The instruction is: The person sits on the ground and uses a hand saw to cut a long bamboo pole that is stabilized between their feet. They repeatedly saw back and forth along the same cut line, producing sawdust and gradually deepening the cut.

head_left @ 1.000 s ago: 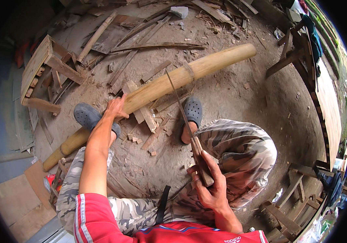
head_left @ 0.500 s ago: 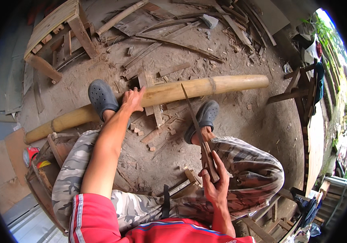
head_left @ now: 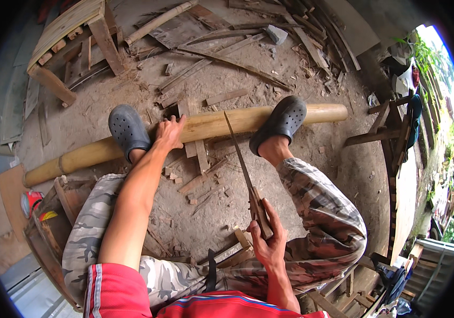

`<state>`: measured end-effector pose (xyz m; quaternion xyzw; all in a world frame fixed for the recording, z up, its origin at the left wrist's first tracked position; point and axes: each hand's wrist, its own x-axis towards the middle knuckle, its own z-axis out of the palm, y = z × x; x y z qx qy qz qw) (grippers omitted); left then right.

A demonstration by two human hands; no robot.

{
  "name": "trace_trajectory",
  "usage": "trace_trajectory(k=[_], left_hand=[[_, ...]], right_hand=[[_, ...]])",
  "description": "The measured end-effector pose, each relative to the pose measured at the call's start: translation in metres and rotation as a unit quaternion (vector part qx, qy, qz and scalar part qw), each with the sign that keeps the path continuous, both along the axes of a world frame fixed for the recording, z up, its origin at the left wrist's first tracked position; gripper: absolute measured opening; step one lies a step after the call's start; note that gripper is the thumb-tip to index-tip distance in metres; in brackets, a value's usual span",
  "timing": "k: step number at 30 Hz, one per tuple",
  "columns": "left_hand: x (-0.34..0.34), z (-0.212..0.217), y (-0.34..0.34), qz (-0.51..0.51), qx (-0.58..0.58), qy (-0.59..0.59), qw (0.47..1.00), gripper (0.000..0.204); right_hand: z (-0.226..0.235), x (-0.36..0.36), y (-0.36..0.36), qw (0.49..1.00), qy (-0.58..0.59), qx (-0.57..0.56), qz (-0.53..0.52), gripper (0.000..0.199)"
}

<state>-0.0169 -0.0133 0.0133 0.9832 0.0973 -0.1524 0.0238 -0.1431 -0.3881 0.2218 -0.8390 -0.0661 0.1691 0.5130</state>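
A long yellow bamboo pole [head_left: 211, 123] lies crosswise in front of me over small wood blocks. My left hand [head_left: 170, 132] grips the pole's upper side, just right of my left clog [head_left: 127, 127], which also rests on the pole. Further right, my right clog [head_left: 284, 123] presses on the pole. In my right hand [head_left: 270, 239] is the wooden handle of a handsaw [head_left: 243, 168]. Its narrow blade points away from me, and the tip overlaps the pole between my left hand and right foot; whether it touches the bamboo I cannot tell.
Wood scraps [head_left: 227, 96] and offcuts litter the dirt floor. At far left stands a wooden bench [head_left: 70, 37]. A heap of planks [head_left: 311, 40] lies at the back, beside a grey stone block [head_left: 276, 35]. A wooden frame [head_left: 380, 132] stands right, a red can [head_left: 32, 203] left.
My right foot has lifted from the ground onto the bamboo pole. The saw and right hand have shifted slightly left in view. My left hand stays on the pole.
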Motion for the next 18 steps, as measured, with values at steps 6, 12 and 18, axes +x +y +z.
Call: trace_trajectory(k=[6,12,18], left_hand=[[-0.004,-0.02,-0.004,0.024,-0.038,-0.018,0.999,0.125],[0.017,-0.015,-0.012,0.095,-0.143,-0.023,0.985,0.123],[0.054,-0.029,-0.034,0.197,-0.22,-0.083,0.952,0.085]], right_hand=[[-0.012,0.014,0.021,0.997,-0.063,-0.021,0.024,0.053],[-0.012,0.024,0.04,0.999,-0.022,-0.019,0.028,0.052],[-0.006,0.032,0.047,0.997,-0.037,-0.041,0.046,0.05]])
